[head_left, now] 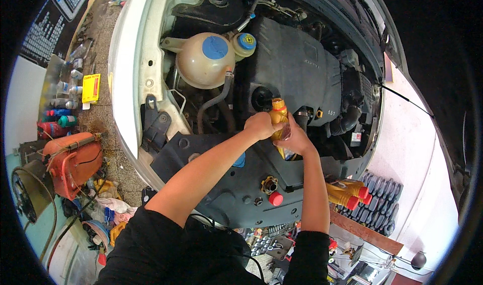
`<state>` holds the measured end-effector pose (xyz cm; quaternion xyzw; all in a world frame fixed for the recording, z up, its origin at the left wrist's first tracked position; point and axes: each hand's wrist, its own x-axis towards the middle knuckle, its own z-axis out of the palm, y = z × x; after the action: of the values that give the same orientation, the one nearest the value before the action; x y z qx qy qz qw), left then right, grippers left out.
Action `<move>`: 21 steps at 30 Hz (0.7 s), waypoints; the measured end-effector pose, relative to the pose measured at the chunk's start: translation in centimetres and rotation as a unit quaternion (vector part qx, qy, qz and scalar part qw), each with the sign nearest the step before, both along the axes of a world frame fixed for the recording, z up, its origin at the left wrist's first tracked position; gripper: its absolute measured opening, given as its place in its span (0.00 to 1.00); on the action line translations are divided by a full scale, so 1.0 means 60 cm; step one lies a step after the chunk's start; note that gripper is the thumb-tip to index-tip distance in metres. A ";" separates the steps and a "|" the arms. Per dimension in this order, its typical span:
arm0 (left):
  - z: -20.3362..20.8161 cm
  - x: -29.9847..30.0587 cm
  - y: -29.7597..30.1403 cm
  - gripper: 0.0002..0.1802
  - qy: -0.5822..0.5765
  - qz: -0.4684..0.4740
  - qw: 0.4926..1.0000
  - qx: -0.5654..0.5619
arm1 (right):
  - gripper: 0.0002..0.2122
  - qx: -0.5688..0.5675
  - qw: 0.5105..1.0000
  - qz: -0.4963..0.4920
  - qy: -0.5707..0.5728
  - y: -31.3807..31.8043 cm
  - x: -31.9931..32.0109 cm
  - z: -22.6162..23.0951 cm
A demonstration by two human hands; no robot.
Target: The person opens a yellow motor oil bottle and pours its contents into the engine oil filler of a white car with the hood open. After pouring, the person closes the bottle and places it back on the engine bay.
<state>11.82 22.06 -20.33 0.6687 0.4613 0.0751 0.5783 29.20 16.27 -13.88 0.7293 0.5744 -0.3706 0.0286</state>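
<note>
We hold a gold bottle (280,116) at the near side of the engine cover (302,53), close to the round dark recess (261,98) at its left. Our left hand (261,125) closes on the bottle at its upper part; our right hand (298,138) wraps the body from the right. Its neck is bare and points up and far; how much it leans we cannot tell.

The uncapping looks done: a red cap (275,199) lies on the black panel (226,199) near us, just beside a gold-and-black cap (269,185). Whether the recess is clear to its bottom, we cannot tell. We see no stream from the neck, so we judge that the pouring is left. To the right, the other bottles (344,192) have their red tops on, so we count those as untouched.
</note>
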 end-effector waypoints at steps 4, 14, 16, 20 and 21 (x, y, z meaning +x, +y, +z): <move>0.004 0.001 0.001 0.50 0.000 -0.007 1.000 -0.007 | 0.59 0.002 0.999 -0.020 0.040 -0.005 0.006 -0.009; -0.001 0.001 0.001 0.50 0.001 -0.010 1.000 0.000 | 0.60 -0.008 1.000 -0.003 -0.019 0.003 -0.016 0.018; 0.001 0.000 0.001 0.50 -0.001 -0.007 1.000 0.001 | 0.60 -0.016 1.000 -0.007 -0.020 0.004 -0.017 0.020; 0.001 -0.002 0.001 0.49 0.001 -0.007 1.000 -0.002 | 0.60 -0.012 1.000 -0.006 -0.004 0.004 -0.017 0.019; 0.001 -0.001 0.001 0.49 0.001 -0.005 1.000 -0.001 | 0.60 -0.016 1.000 -0.006 -0.010 0.006 -0.020 0.021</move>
<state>11.74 22.13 -20.29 0.6704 0.4589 0.0714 0.5786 28.03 16.65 -12.61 0.7358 0.5636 -0.3729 0.0438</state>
